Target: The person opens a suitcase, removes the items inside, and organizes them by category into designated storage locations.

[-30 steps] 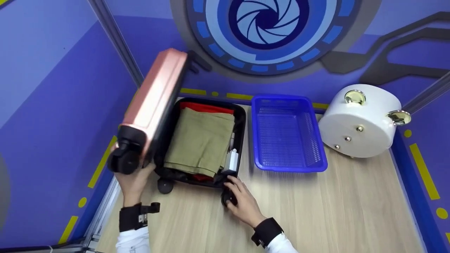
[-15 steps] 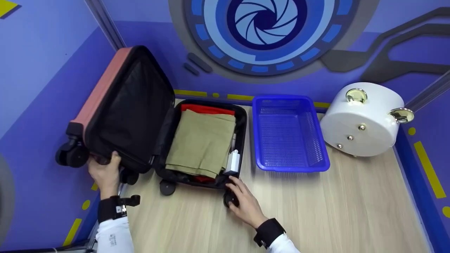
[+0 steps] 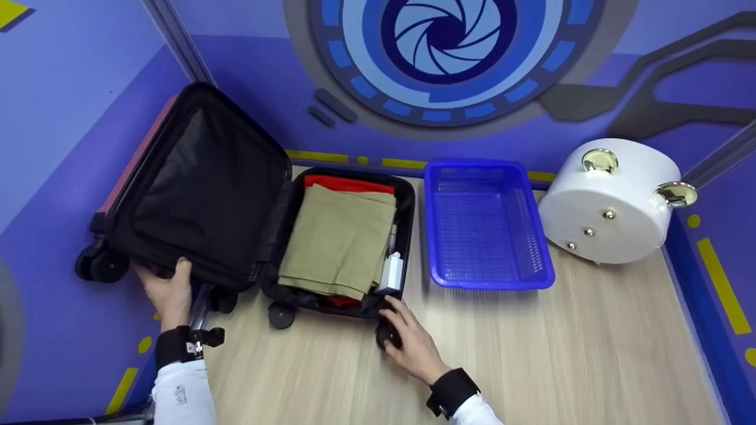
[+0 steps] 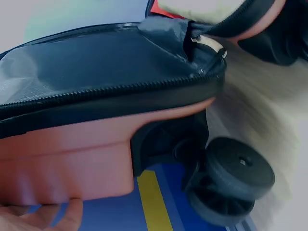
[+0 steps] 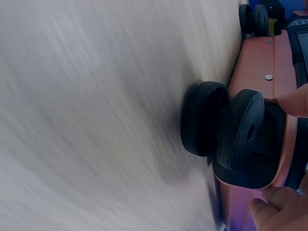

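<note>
A pink suitcase with black lining lies unfolded on the table. Its lid [image 3: 201,195] tilts up toward the left wall, showing a dark inner panel. My left hand [image 3: 168,289] grips the lid's lower edge, thumb over the rim; in the left wrist view its fingers [image 4: 72,214] are under the pink shell. In the suitcase base [image 3: 407,203] lie folded khaki cloth [image 3: 339,239], red cloth [image 3: 348,183] and a small white bottle [image 3: 391,273]. My right hand [image 3: 413,342] holds the base's near right corner, thumb and fingers on either side of a black wheel [image 5: 240,130].
Right of the suitcase stands a blue plastic basket [image 3: 434,236]. Beyond it a white drum-shaped case [image 3: 608,203] with gold handles and studs lies tipped. Blue printed walls enclose the wooden table [image 3: 531,354] at the back and sides.
My left hand has swung the lid from above the base over to the left and lowered it, exposing its inside. The right hand has stayed at the corner.
</note>
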The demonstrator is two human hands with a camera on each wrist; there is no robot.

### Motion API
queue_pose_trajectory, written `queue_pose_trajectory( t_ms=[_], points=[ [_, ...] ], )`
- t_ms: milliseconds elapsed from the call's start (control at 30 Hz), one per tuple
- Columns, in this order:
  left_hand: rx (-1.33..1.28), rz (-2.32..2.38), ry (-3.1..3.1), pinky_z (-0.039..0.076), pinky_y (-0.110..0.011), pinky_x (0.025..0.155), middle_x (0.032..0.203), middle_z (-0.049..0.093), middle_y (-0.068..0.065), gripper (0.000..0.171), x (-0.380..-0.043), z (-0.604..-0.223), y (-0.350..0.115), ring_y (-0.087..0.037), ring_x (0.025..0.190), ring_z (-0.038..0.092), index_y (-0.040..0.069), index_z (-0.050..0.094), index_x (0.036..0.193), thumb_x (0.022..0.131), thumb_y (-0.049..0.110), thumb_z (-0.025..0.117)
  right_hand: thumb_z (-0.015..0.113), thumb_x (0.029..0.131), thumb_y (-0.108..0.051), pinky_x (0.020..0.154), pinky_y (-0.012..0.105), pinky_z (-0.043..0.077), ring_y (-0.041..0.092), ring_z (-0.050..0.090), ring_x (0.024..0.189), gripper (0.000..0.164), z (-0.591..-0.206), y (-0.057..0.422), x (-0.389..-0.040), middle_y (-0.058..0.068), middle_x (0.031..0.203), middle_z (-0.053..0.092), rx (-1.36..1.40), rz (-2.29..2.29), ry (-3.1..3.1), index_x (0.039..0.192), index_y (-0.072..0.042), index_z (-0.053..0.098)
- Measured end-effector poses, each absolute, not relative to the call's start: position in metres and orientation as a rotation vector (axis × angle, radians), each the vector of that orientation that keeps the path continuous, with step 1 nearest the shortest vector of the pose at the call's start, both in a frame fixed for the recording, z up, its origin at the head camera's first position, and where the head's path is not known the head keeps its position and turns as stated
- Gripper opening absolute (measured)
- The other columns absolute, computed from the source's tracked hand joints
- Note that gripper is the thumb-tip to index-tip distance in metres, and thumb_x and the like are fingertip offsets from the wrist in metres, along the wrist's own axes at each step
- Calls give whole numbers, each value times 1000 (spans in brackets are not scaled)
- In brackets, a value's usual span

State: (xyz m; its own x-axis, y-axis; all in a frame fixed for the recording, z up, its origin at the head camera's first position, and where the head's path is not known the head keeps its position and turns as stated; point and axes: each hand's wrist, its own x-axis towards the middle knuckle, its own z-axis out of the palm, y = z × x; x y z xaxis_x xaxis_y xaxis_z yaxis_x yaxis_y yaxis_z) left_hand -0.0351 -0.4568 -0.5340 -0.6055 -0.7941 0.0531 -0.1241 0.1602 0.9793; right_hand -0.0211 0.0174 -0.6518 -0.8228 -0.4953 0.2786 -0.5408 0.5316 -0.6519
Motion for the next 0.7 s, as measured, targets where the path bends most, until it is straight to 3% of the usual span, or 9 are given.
queue_pose_trajectory(
  t_ms=[300, 533, 700],
  points=[
    [877, -1314, -1955, 10, -18, 120, 174, 9, -7, 98, -28, -541, -439, -10, 157, 11, 19, 0, 168, 94, 16, 64, 83, 80, -6, 95, 44, 57, 35, 49, 142, 65, -651, 19, -21, 10, 163, 40, 907, 1193, -2706, 140, -13, 59],
    [847, -1188, -1871, 17, -27, 122, 170, 15, -17, 99, -22, -553, -382, -22, 156, 19, 12, 12, 168, 88, 5, 69, 82, 81, -6, 92, 43, 58, 36, 48, 142, 65, -651, 19, -21, 11, 163, 39, 917, 1205, -2698, 141, -12, 59],
    [759, -1202, -1814, 20, -36, 123, 170, 9, -20, 98, -20, -564, -335, -25, 156, 16, 7, 16, 167, 85, -3, 68, 82, 81, -7, 89, 42, 59, 35, 50, 141, 66, -652, 19, -21, 12, 164, 38, 917, 1213, -2712, 143, -12, 58]
  ],
)
